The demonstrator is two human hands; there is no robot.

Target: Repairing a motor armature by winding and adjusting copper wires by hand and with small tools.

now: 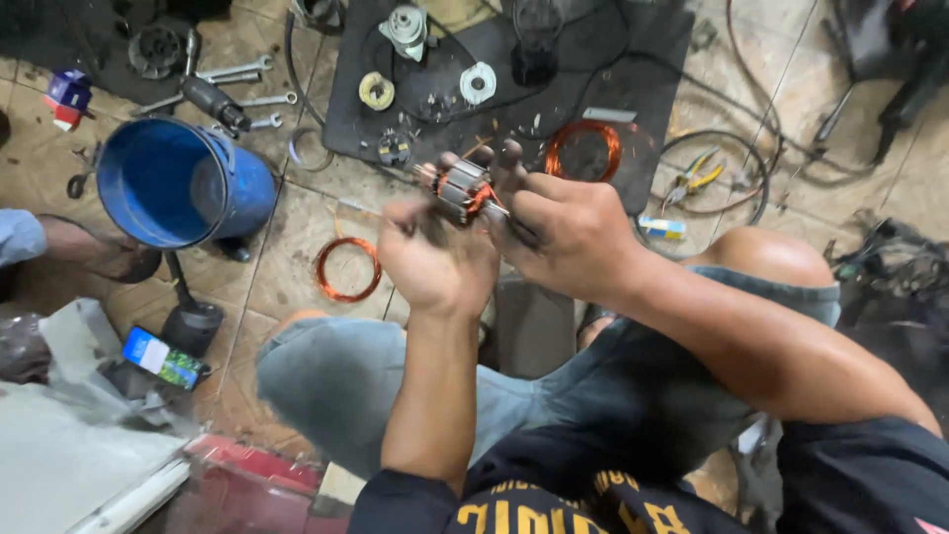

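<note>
Both hands grip 1 motor armature [463,188] above the knees: left hand [435,262] closed beneath it, right hand [568,232] wrapped around its shaft end. A copper wire coil [348,269] lies on the tiled floor [287,237] beside a blue bucket [178,183].

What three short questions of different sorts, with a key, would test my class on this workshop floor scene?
1. True or false: the right hand alone holds the small motor armature with copper windings.
2. Which lies on the tiled floor left of the left hand: A) a loose ring of copper wire, B) a hammer, C) a saw?
3. Fill in: the round blue plastic bucket lies on its ____.

Key:
1. False; both hands hold it.
2. A.
3. Side.
</note>
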